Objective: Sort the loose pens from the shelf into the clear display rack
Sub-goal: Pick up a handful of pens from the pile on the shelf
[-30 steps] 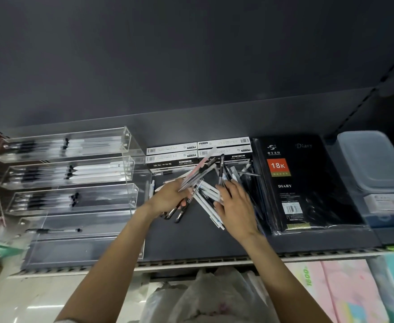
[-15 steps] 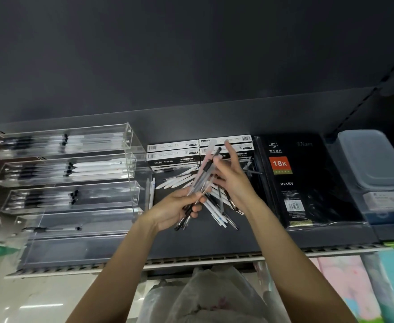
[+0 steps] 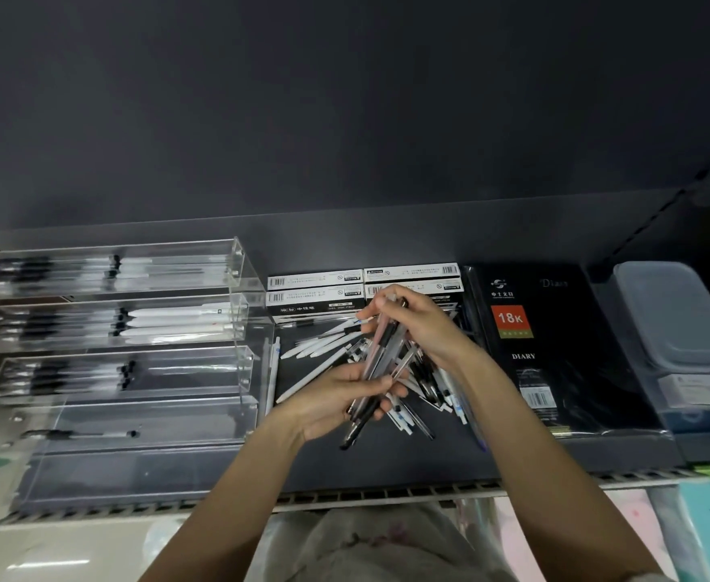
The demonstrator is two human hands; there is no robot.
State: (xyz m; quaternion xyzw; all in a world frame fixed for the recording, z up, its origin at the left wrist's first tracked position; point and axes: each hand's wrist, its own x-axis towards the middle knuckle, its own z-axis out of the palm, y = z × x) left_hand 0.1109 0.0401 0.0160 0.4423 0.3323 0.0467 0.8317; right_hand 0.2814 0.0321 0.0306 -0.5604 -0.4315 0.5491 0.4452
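While the loose pile of white and black pens (image 3: 336, 350) lies on the dark shelf (image 3: 218, 472) near its middle, both hands hold a bundle of slim black, clear and pinkish pens (image 3: 380, 363) above that pile. The left hand (image 3: 336, 403) has its fingers curled round the lower end of the bundle. The right hand (image 3: 422, 325) has its fingers closed on the upper end. The bundle stands tilted, tips toward the front edge of the shelf. The clear acrylic tiered display rack (image 3: 114, 354) sits at the left end of the shelf, its upper three tiers holding pens laid lengthwise; a single dark pen (image 3: 80, 434) lies in a lower tier. Behind the pile, black-and-white pen boxes (image 3: 315, 294) stand along the back edge. A black wrapped diary (image 3: 546, 350) lies right of the pile, and a translucent lidded plastic container (image 3: 676, 329) occupies the right end.
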